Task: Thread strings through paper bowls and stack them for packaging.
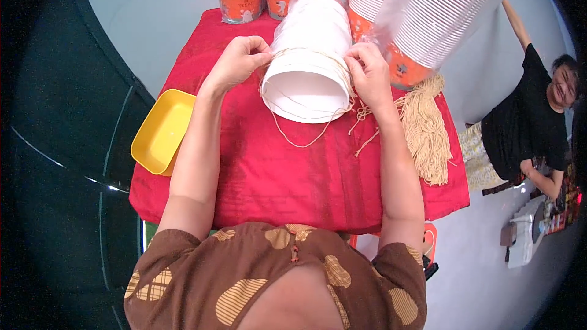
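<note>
A stack of white paper buckets [312,27] lies on its side at the table's middle, its round mouth facing me. Beige string [304,146] runs around the stack near the rim, and a slack loop of it droops across and below the mouth. At the stack's left side, my left hand [244,64] pinches the string between thumb and fingers. My right hand [371,76] is closed in a pinch on the string at the right side. Loose string ends dangle beside my right wrist.
A red cloth [275,189] covers the table. On the left sits a yellow tub [160,131]; on the right, a hank of beige string [428,137]. Plastic-wrapped bucket stacks [241,6] stand at the back. A person in black [526,110] is off to the right.
</note>
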`<state>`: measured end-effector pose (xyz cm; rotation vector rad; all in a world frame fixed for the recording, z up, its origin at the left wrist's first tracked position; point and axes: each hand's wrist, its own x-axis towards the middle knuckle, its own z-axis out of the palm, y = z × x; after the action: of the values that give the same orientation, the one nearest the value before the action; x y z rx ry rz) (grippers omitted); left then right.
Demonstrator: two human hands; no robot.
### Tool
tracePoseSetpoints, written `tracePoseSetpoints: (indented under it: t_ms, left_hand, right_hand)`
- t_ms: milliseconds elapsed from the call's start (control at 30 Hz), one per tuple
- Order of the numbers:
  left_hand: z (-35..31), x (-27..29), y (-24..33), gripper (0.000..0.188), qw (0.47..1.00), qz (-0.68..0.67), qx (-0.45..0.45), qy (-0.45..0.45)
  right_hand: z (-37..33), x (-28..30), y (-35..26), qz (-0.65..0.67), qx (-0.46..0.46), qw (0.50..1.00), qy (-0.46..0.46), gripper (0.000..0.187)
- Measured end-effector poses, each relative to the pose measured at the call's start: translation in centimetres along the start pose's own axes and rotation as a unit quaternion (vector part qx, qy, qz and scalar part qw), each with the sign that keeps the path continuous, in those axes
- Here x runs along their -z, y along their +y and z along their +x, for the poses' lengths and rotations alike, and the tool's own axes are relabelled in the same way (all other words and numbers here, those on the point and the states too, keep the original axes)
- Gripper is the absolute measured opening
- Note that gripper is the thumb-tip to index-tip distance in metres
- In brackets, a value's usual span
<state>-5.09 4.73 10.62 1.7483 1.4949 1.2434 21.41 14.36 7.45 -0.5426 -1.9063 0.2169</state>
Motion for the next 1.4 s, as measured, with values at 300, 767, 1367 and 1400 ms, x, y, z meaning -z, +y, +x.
tracePoseSetpoints:
  t_ms: [300,767,1367,1400]
  left_hand:
    - [-0.4,1.0,0.9,0.004,0.999,-0.045,-0.005,-0.019]
    - [-0.3,0.2,0.7,0.012,0.99,-0.106,0.016,-0.094]
    - [0.0,-3.1,0.7,0.017,0.917,0.279,-0.193,0.211]
    - [-0.1,-3.1,0.8,0.016,0.92,0.265,-0.199,0.209]
  right_hand:
    - [0.3,1.1,0.1,0.137,-0.063,0.987,-0.051,0.005]
    - [0.5,2.7,-0.4,0.206,-0.209,0.934,-0.206,0.015]
    - [0.5,1.3,-2.0,-0.098,-0.03,0.995,0.005,0.016]
    - [0.4,1.2,-2.1,-0.077,-0.047,0.996,-0.006,0.017]
